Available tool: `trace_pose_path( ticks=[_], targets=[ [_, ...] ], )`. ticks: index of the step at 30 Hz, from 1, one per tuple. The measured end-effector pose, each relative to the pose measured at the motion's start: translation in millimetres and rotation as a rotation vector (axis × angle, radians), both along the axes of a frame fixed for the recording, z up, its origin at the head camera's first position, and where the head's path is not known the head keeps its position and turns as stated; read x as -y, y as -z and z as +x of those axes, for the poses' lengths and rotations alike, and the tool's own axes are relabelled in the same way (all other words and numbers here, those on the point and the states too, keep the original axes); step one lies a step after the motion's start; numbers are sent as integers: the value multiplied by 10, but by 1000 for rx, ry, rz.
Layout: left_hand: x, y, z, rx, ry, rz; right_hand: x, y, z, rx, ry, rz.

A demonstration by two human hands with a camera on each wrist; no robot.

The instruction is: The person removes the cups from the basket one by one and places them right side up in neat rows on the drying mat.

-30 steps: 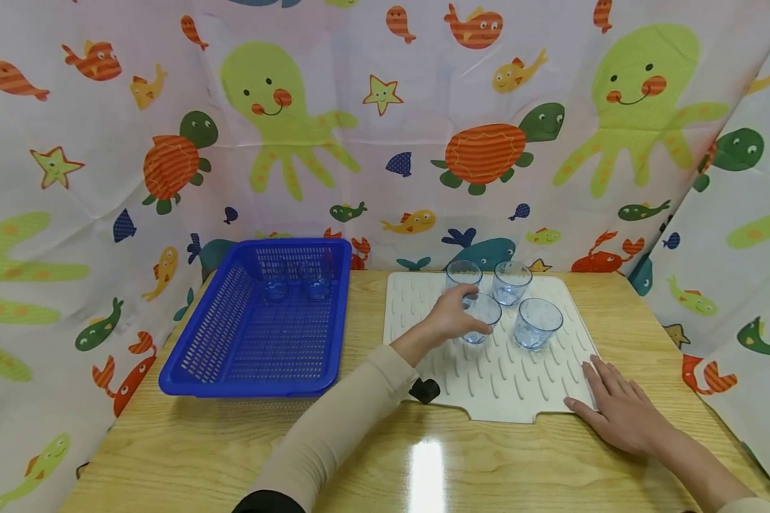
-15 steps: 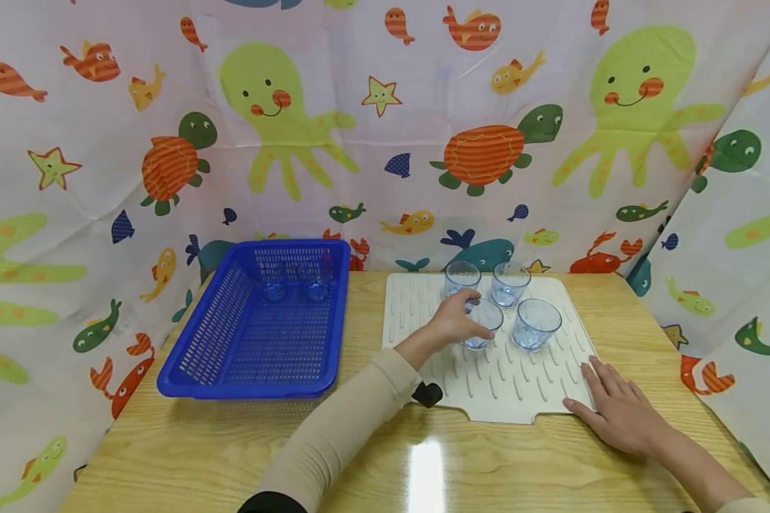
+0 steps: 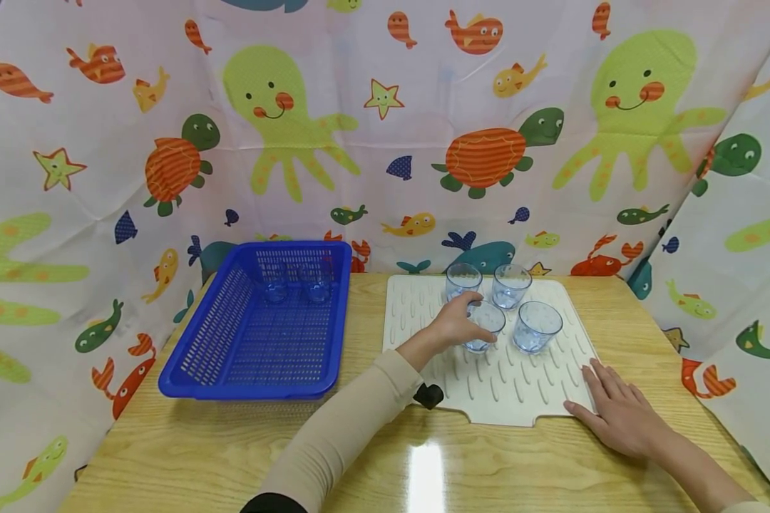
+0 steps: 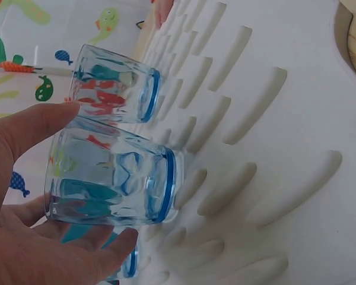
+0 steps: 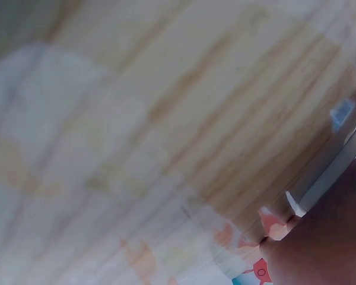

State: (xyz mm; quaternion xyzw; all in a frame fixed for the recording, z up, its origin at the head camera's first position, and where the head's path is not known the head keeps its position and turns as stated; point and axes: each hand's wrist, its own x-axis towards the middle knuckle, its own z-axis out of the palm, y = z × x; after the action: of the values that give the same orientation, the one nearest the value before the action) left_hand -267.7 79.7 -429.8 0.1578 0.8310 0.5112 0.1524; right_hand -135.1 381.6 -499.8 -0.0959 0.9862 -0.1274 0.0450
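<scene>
My left hand (image 3: 454, 322) holds a clear bluish drinking glass (image 3: 488, 320) near its rim, thumb on the near side and fingers on the far side. In the left wrist view this glass (image 4: 115, 172) stands upright on the white ridged drying mat (image 3: 507, 388). Three more glasses share the mat: one back left (image 3: 463, 278), one back right (image 3: 512, 283) and one to the right (image 3: 539, 326). My right hand (image 3: 622, 413) rests with extended fingers at the mat's right edge. The right wrist view catches only part of that hand (image 5: 326, 243).
A blue plastic basket (image 3: 250, 392) sits at the left of the wooden table (image 3: 359, 456), with a couple of glasses (image 3: 317, 288) at its back. A curtain (image 3: 398, 142) printed with sea animals hangs close behind and on both sides.
My left hand and its glass have shifted slightly toward the front right on the mat. The right hand and the other glasses stay where they were.
</scene>
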Motion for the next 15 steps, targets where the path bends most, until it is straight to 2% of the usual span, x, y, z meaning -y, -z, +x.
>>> trace_pose_path(
  ticks=[6,15],
  targets=[
    [54,-12,12,5,-8,-27,17,14,-8,14,-2,-13],
    [171,-111,12,-12,17,-5,6,-12,-8,14,2,-8]
  ],
)
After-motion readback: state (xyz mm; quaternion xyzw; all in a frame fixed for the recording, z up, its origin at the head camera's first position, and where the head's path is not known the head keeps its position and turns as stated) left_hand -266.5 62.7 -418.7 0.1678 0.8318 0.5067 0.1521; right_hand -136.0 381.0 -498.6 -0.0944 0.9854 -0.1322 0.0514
